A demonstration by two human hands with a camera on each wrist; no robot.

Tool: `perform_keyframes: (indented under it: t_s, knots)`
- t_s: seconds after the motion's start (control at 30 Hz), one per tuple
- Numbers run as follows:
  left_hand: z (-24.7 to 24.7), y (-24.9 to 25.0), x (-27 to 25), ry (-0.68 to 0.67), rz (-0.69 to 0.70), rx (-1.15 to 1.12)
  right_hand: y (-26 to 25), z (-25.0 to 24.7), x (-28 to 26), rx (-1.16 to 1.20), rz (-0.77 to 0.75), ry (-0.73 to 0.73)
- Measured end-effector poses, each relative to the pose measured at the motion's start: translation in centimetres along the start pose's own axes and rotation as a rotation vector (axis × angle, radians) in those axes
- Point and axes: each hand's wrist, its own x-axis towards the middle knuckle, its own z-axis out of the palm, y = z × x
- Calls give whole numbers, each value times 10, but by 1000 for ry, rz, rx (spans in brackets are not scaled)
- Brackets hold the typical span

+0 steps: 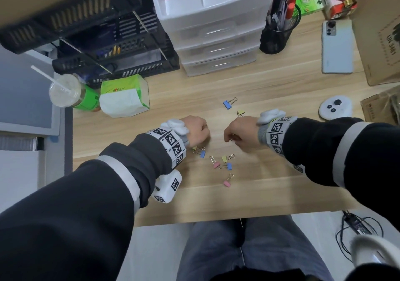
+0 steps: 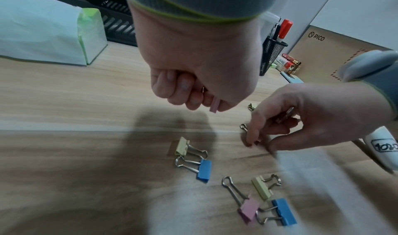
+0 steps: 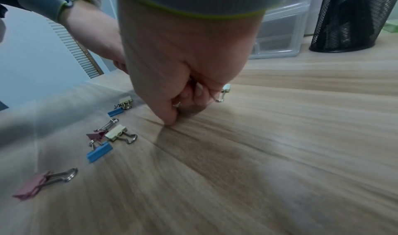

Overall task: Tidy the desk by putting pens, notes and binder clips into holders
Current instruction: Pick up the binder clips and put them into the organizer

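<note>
I see a pale wood-grain desk (image 1: 270, 90) with a smooth, matt finish. On it lie binder clips (image 2: 261, 203) with matt painted bodies in blue, pink and yellow, and shiny wire metal handles. A black metal mesh pen cup (image 1: 276, 36) stands beside translucent, glossy plastic drawers (image 1: 216, 42). Brown matt cardboard box (image 1: 381, 31) at my right; a smooth, glossy phone (image 1: 336, 46) lies beside it.

Left hand (image 1: 195, 129) fisted on pink clip (image 2: 214, 105); right hand (image 1: 240, 134) fingers curled, pinching clip.
</note>
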Motion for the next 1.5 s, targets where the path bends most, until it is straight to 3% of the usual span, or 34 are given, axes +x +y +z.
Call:
perform_keyframes:
  t_s: [0.3,0.47,0.57,0.83,1.0,1.1,1.3,1.5]
  knots:
    - [2,-7,-10,-6,31,60,5,-9,-3,-107,67,-5]
    - [6,-1,-11,-97,7,87,-7,-11,-12,-92,110,18]
    - [9,-1,-12,-177,31,72,-11,-11,-18,90,155,47]
    - [19,-2,-19,-188,184,-22,-10,-28,-17,780,269,120]
    - [29,4,-18,-234,289,1,-19,-41,-18,900,306,-29]
    - [33,13,-17,-258,318,47,-18,-37,-22,1215,330,-78]
    - [39,22,-16,-247,339,140,-16,-31,-22,1263,379,-145]
    - [41,19,-20,-184,270,114,-16,-15,-22,1217,290,-131]
